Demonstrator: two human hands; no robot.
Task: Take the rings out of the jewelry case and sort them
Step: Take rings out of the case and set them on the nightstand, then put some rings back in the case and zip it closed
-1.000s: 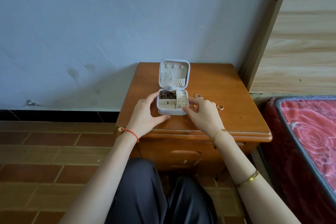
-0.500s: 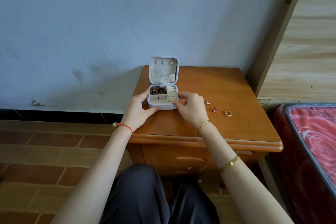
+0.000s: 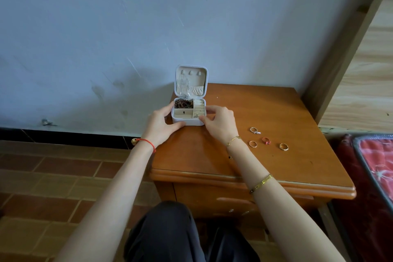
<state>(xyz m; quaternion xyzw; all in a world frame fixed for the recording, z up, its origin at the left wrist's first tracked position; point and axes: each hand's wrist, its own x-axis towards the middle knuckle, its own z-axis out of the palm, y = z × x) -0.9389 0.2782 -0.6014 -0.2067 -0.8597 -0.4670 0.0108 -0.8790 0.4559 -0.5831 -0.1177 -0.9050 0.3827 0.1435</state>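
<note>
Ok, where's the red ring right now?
In the head view the red ring lies on the wooden nightstand, right of the right hand, between two gold rings and just below the silver ring.

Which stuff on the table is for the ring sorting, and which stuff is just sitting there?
For the job:
jewelry case, open, held by left hand and right hand
silver ring
thin gold ring
red ring
wide gold ring

Just there:
brown beads in the case
wooden nightstand
red mattress
</note>
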